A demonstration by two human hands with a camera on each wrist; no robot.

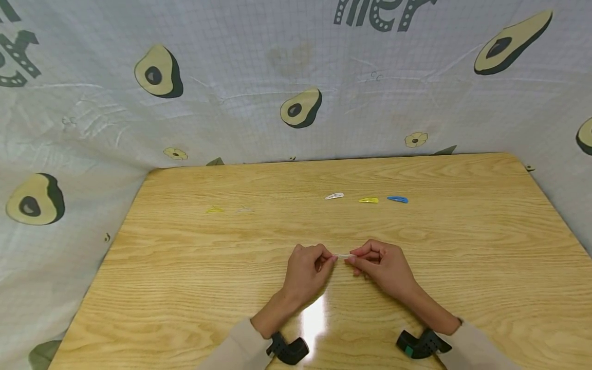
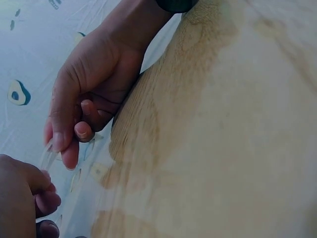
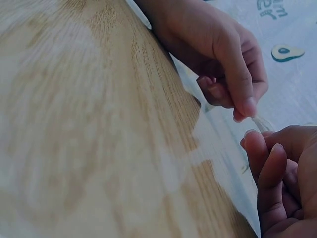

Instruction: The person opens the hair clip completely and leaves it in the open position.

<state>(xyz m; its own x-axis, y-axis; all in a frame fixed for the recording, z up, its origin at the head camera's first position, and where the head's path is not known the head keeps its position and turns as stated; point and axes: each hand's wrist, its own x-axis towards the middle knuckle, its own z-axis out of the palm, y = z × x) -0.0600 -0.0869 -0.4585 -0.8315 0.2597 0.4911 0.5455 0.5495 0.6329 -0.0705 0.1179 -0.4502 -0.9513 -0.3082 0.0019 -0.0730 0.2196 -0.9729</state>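
Band (image 1: 343,256): held between two hands, thin, pale and see-through; its long axis is run sideways, from one set of fingertips to the other.
Nearer hand: neither, since the band's left end is gripped by the left hand (image 1: 307,270) and its right end by the right hand (image 1: 386,270).
Left fingers: thumb and forefinger are brought together, with the band pinched at their tips; the others are folded in.
Right fingers: the opposite end is clamped by thumb and forefinger; only a short stretch of band is exposed between the two grips.
Counter (image 1: 185,288): spread below the band; whether the two are touching cannot be made out.
Yellow strand (image 1: 215,209): laid beyond the band, well to its left.
Faint strand (image 1: 245,209): laid likewise, less far left of the band.
White clip (image 1: 334,196): set beyond the band, slightly left of it.
Yellow clip (image 1: 368,200): set beyond the band, to its right.
Blue clip (image 1: 398,199): set beyond the band, farther right.
Cloth (image 1: 250,67): hung farthest beyond the band, printed with avocados.
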